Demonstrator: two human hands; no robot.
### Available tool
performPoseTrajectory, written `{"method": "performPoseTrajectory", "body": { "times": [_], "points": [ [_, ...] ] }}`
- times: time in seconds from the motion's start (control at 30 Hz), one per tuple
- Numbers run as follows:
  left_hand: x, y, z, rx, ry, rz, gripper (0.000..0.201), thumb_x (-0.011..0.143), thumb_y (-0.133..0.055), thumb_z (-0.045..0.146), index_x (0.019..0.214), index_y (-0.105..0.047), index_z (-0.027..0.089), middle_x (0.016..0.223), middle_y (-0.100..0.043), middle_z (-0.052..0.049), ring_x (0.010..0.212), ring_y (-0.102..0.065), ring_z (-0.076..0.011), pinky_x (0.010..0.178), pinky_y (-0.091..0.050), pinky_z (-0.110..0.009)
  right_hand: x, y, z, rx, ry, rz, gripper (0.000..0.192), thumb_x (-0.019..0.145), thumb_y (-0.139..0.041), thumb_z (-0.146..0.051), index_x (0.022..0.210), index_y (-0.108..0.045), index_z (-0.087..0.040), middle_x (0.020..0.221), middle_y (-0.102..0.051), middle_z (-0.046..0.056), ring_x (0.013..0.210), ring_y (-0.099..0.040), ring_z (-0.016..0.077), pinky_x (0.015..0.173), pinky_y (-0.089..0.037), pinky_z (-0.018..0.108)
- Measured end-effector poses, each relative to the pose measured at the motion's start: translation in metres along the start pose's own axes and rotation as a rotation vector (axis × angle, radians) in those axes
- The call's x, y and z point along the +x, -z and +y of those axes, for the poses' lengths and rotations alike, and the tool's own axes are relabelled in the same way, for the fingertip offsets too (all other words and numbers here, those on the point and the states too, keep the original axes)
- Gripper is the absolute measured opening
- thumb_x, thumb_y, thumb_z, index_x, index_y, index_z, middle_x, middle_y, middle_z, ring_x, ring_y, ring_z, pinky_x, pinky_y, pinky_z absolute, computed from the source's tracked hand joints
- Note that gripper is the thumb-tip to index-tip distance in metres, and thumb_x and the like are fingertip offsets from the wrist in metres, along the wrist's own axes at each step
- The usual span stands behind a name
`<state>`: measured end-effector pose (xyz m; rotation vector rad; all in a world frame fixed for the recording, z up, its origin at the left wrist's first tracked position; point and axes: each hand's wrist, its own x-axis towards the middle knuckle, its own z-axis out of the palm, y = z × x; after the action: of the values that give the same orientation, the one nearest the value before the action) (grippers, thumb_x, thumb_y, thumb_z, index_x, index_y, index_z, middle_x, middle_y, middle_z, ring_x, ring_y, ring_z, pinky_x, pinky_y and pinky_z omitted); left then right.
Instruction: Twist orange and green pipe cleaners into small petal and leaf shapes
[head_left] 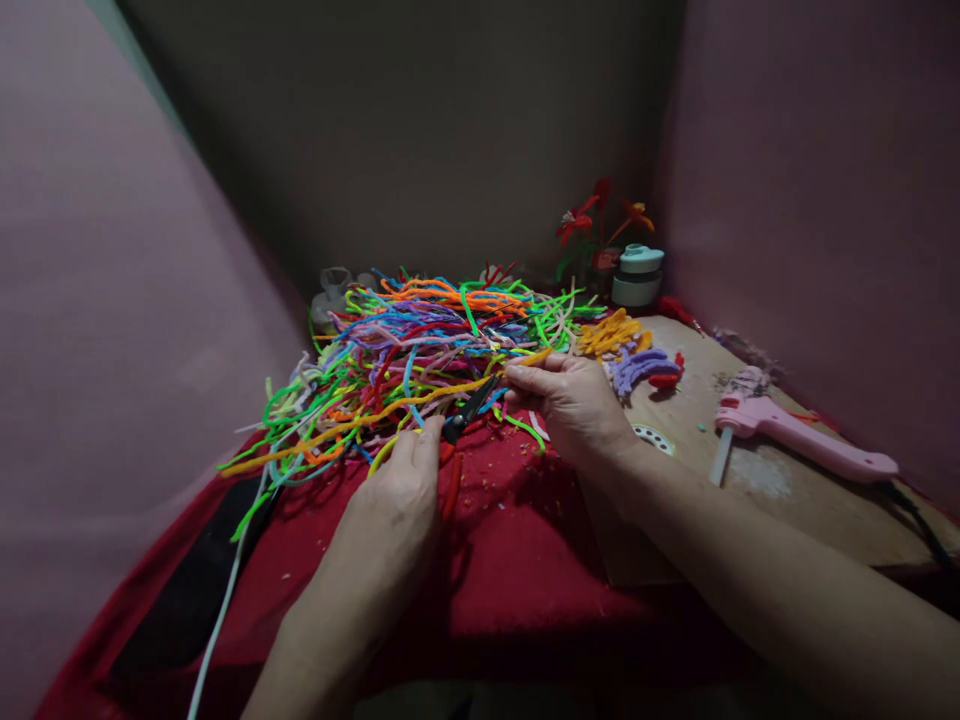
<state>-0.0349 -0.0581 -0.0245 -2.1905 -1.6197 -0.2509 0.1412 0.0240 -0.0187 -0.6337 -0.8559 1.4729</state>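
Left hand: the person's bare left hand (405,468) is closed at the handle end of small scissors with black blades and red handles (472,405); how each finger sits in the loops is hidden.
Right hand: the bare right hand (566,395) pinches a long, fuzzy orange craft stem (377,410) between thumb and fingers; one short end pokes out above the fingertips.
Blades: they point up toward the right fingertips, close to the stem; whether they touch it I cannot tell.
Stem: it runs leftward from the right hand, across the front of a tangled heap of multicoloured fuzzy stems (442,335).
Tabletop: a deep red cloth (525,590) lies beneath, sprinkled with small bits; on the right, a tan flat board (757,525) bears a pink plastic glue gun (802,435) and bundled purple fuzzy pieces (643,370).
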Motion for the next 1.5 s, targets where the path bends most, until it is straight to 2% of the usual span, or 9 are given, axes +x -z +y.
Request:
{"method": "performPoseTrajectory", "body": {
  "times": [0.1, 0.23, 0.5, 0.63, 0.8, 1.03, 1.33, 1.5],
  "points": [
    [-0.001, -0.005, -0.001, -0.001, -0.009, 0.040, 0.054, 0.078, -0.031, -0.001, 0.131, -0.037, 0.009, 0.111, -0.059, -0.015, 0.094, -0.062, -0.0204, 0.075, -0.052, -0.028, -0.001, -0.001, -0.001, -0.001, -0.005, 0.004, 0.017, 0.057, -0.076, -0.022, 0.065, -0.065, -0.011, 0.062, -0.062, 0.001, 0.049, -0.057, 0.0079, 0.051, -0.049, 0.021],
    [-0.002, -0.007, -0.001, -0.069, -0.014, 0.022, 0.053, 0.078, -0.029, 0.000, 0.130, -0.039, 0.009, 0.116, -0.060, -0.016, 0.096, -0.064, -0.0209, 0.079, -0.053, -0.031, -0.003, -0.004, -0.002, -0.008, -0.004, 0.041, 0.017, 0.056, -0.075, -0.020, 0.065, -0.064, -0.012, 0.060, -0.062, 0.000, 0.048, -0.057, 0.0080, 0.050, -0.049, 0.021],
    [-0.001, -0.008, 0.009, -0.371, 0.051, -0.032, 0.049, 0.080, -0.035, 0.007, 0.128, -0.041, 0.007, 0.123, -0.057, -0.018, 0.107, -0.059, -0.0222, 0.087, -0.051, -0.034, -0.005, -0.005, 0.001, -0.125, 0.154, 0.050, 0.014, 0.062, -0.070, -0.020, 0.071, -0.062, -0.014, 0.059, -0.063, -0.001, 0.049, -0.059, 0.0095, 0.051, -0.047, 0.022],
    [-0.002, -0.007, 0.011, -0.365, 0.063, -0.106, 0.053, 0.079, -0.033, 0.004, 0.131, -0.038, 0.008, 0.125, -0.055, -0.018, 0.111, -0.057, -0.0228, 0.090, -0.049, -0.037, -0.006, -0.005, 0.001, -0.262, 0.203, 0.063, 0.012, 0.063, -0.068, -0.020, 0.072, -0.062, -0.014, 0.056, -0.062, -0.001, 0.051, -0.060, 0.0113, 0.051, -0.046, 0.023],
    [-0.004, -0.008, 0.011, -0.266, 0.057, -0.083, 0.053, 0.078, -0.032, 0.001, 0.130, -0.037, 0.007, 0.123, -0.055, -0.019, 0.109, -0.058, -0.0233, 0.088, -0.049, -0.038, -0.008, -0.005, 0.003, -0.305, 0.232, 0.038, 0.010, 0.064, -0.067, -0.020, 0.071, -0.062, -0.014, 0.056, -0.062, -0.001, 0.052, -0.060, 0.0115, 0.054, -0.047, 0.025],
    [-0.003, -0.008, 0.009, -0.260, 0.080, -0.090, 0.053, 0.077, -0.033, 0.002, 0.129, -0.040, 0.007, 0.121, -0.058, -0.019, 0.103, -0.061, -0.0234, 0.084, -0.051, -0.036, -0.006, -0.005, 0.002, -0.232, 0.183, 0.037, 0.012, 0.062, -0.068, -0.019, 0.070, -0.061, -0.014, 0.055, -0.061, -0.002, 0.049, -0.059, 0.0107, 0.053, -0.047, 0.024],
    [0.006, 0.004, 0.011, -0.608, 0.002, -0.127, 0.045, 0.082, -0.039, 0.013, 0.127, -0.043, 0.011, 0.120, -0.060, -0.013, 0.108, -0.059, -0.0185, 0.090, -0.049, -0.028, -0.004, -0.006, -0.001, -0.080, 0.066, 0.075, 0.015, 0.054, -0.071, -0.015, 0.063, -0.059, -0.013, 0.052, -0.060, -0.002, 0.045, -0.058, 0.0097, 0.050, -0.048, 0.022],
    [0.004, -0.009, 0.012, -0.541, 0.038, -0.085, 0.049, 0.082, -0.036, 0.014, 0.130, -0.039, 0.008, 0.124, -0.056, -0.018, 0.113, -0.056, -0.0231, 0.093, -0.047, -0.037, -0.005, -0.006, 0.001, -0.156, 0.092, 0.076, 0.013, 0.057, -0.070, -0.016, 0.066, -0.061, -0.013, 0.051, -0.061, -0.001, 0.046, -0.059, 0.0106, 0.050, -0.047, 0.023]
  ]
}}
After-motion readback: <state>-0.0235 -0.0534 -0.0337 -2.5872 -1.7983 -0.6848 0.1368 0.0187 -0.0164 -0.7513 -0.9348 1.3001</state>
